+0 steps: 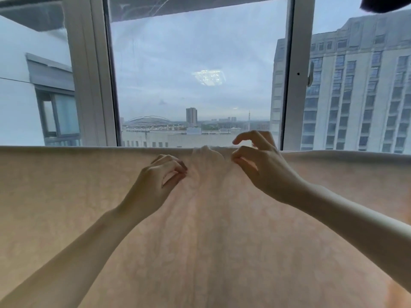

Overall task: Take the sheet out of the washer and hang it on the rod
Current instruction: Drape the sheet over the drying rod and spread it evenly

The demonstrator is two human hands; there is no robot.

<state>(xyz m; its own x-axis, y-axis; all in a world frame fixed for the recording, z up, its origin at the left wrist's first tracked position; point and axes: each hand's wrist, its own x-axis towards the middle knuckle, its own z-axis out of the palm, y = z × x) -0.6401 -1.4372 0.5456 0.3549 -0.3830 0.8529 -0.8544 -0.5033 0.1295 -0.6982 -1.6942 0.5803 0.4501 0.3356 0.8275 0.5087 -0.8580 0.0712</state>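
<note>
Sheet (93, 196) hangs draped across the view, its top fold running left to right in front of the window (195, 70); the rod beneath is covered. A bunched ridge of cloth rises at centre top. Left hand (160, 176) pinches the sheet just left of the ridge. Right hand (258, 161) pinches it just right, index finger raised and curled above the fold.

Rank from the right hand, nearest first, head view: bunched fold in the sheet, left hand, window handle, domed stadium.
1. bunched fold, just left of the right hand
2. left hand, beyond the fold, lower left
3. window handle, upper right on the frame
4. domed stadium, far outside
</note>
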